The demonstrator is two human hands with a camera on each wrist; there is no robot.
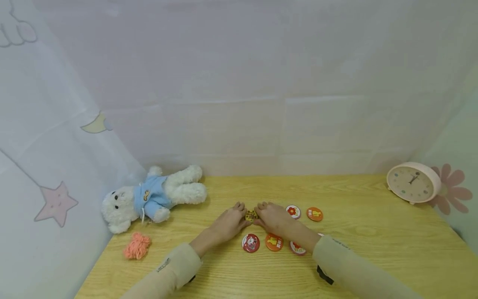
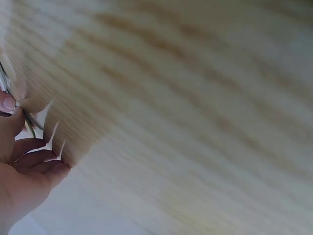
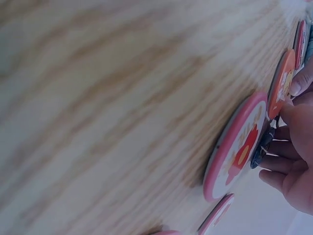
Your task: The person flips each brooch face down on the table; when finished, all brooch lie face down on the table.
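A small round yellow badge with a dark pattern (image 1: 251, 215) lies between my two hands in the head view. My left hand (image 1: 229, 222) pinches its left edge, and my right hand (image 1: 275, 218) grips the right edge. Seen from the left wrist, the left hand's fingertips (image 2: 63, 168) come down on the wood. Nearer me lie a red badge (image 1: 250, 243), an orange thumbs-up badge (image 1: 274, 242) and a flower badge (image 1: 298, 248) partly hidden by my right wrist. In the right wrist view, a dark patterned rim (image 3: 263, 148) shows beside the fingers.
Right of my right hand are another flower badge (image 1: 293, 211) and a second orange badge (image 1: 315, 214). A white plush toy in blue (image 1: 153, 195) lies at the left, with coral yarn (image 1: 137, 246) before it. A pink clock (image 1: 413, 182) stands at the table's (image 1: 358, 232) far right.
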